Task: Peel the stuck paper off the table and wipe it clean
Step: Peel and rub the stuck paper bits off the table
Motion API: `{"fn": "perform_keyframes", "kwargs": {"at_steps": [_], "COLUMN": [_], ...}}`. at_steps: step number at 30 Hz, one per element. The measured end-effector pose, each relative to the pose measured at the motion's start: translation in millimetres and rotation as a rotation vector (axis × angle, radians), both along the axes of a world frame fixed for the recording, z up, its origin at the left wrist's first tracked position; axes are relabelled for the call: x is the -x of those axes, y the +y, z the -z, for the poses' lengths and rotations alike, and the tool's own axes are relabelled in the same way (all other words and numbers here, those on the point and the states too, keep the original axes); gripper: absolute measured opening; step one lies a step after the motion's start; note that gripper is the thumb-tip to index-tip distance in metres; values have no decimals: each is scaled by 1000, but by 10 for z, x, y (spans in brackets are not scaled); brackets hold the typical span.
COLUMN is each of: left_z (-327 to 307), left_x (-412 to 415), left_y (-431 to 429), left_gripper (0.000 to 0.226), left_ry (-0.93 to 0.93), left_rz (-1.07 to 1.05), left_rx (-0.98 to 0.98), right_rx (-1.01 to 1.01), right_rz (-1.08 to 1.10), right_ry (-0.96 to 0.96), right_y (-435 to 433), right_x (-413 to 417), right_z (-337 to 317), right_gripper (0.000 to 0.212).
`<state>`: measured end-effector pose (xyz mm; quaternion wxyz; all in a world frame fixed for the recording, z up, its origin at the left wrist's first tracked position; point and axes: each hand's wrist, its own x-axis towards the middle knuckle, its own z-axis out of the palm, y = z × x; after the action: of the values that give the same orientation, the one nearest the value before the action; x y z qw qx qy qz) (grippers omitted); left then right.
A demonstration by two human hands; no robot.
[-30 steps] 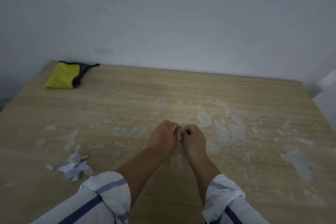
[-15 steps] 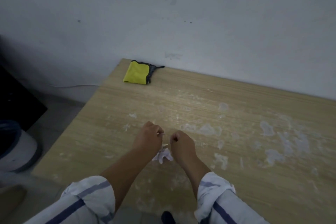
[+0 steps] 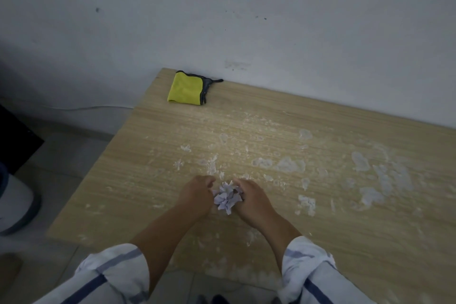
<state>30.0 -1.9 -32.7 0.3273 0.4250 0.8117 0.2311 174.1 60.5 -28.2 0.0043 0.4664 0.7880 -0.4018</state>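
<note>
— Table?
— Pale wood-grain laminate table [image 3: 271,118], flecked with rough white stuck-paper patches [image 3: 288,164]; folded yellow fleecy cloth [image 3: 185,90] at the far left corner
— Hands?
— Fingers curled, left hand [image 3: 195,196] and right hand [image 3: 254,201] clasp a crumpled white paper wad [image 3: 227,197] between them

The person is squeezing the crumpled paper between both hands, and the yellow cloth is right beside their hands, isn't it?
Almost. The left hand and right hand do hold the crumpled paper between them, but the yellow cloth is not beside them: it lies at the far left corner of the table, by the wall. The head view shows this.
</note>
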Motion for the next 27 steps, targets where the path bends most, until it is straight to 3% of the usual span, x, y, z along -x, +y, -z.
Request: {"fn": "perform_keyframes", "kwargs": {"at_steps": [4, 8, 12, 18, 22, 27], "left_z": [-10, -24, -22, -3, 1, 119], "left_x": [107, 168, 76, -65, -88, -86], "left_y": [-34, -77, -93, -67, -42, -44], "left_gripper": [53, 51, 57, 16, 21, 18], "left_ry": [38, 65, 43, 61, 141, 97], "left_rz": [-51, -10, 118, 201, 235, 139], "left_rx": [-32, 124, 142, 2, -18, -48], "right_rx": [-64, -169, -259, -257, -214, -229], "right_rz": [-127, -172, -181, -153, -91, -111], "right_ry": [-109, -167, -159, -59, -31, -101], "right_y": [-58, -108, -137, -215, -232, -227], "right_x": [-2, 46, 140, 231, 294, 320], "right_z": [-6, 94, 158, 151, 152, 155], "right_gripper": [67, 78, 69, 52, 42, 34]}}
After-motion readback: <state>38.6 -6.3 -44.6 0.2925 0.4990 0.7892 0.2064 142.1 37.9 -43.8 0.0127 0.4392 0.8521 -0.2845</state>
